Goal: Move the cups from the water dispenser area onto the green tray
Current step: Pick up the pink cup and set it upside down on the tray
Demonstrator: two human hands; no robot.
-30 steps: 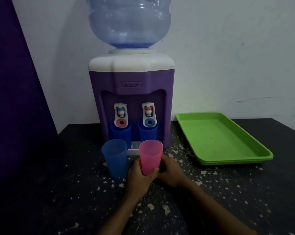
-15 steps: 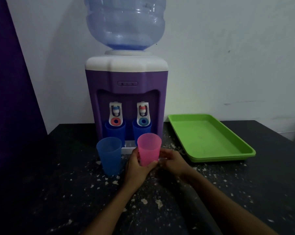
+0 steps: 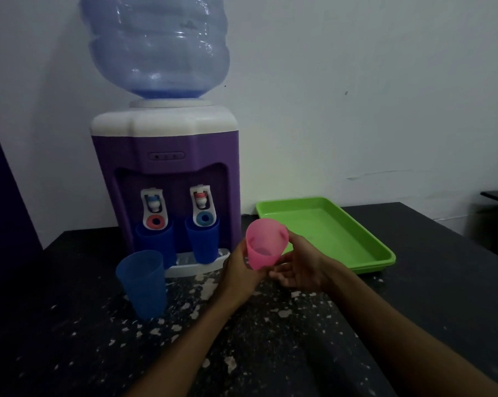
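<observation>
A pink cup [image 3: 265, 244] is lifted off the table, tilted toward me, held between my left hand [image 3: 239, 275] and my right hand [image 3: 303, 265]. It hovers just left of the green tray [image 3: 365, 239], which lies on the dark table to the right of the dispenser. A light blue cup [image 3: 143, 283] stands upright on the table in front of the purple water dispenser [image 3: 167, 156]. Two dark blue cups sit under the taps, one on the left [image 3: 156, 242], one on the right [image 3: 203, 239].
The dispenser carries a large blue water bottle [image 3: 156, 44] and stands against a white wall. The black table [image 3: 70, 353] is speckled with white flakes. A dark purple panel [image 3: 1, 210] borders the left side.
The pink cup has been lifted off the table by both hands, moved right toward the tray and tilted. The camera has come closer.
</observation>
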